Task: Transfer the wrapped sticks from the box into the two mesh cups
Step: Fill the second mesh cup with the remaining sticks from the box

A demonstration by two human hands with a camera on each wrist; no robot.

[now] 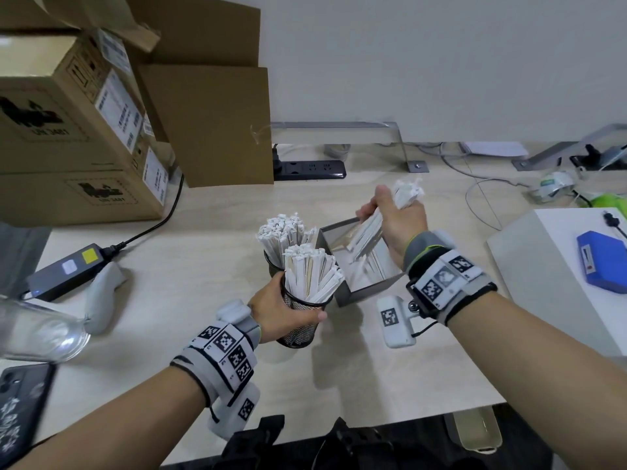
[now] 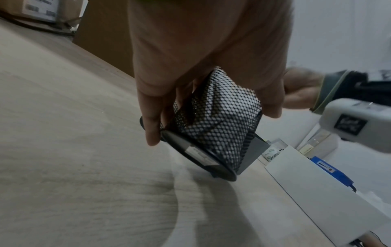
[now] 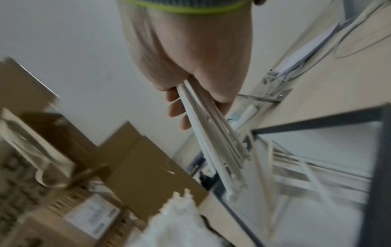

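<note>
My right hand [image 1: 395, 220] is wrapped tight around a bunch of wrapped sticks [image 1: 405, 193], and their low ends hang over the open gray box [image 1: 364, 291]. A few more sticks lie in the bottom of the box. My left hand [image 1: 276, 312] curls around the near mesh cup [image 1: 300, 322] and tips it toward the box. In the left wrist view I see my fingers [image 2: 151, 120] on the black mesh, and the cup's bottom is lifted off the table [image 1: 203, 266]. This cup already has many sticks in it. The other mesh cup [image 1: 273, 261] stands just behind it and looks very full.

Next, I think I should bring my bunch over to the cup I hold. I should keep the sticks lined up, all pointing the same way, so they slide in together. I should aim for the gap on the box side of the cup. I should hold the cup firm and not tip it too far, or the sticks inside could fall out. I should let go only when the low ends are down inside.
</note>
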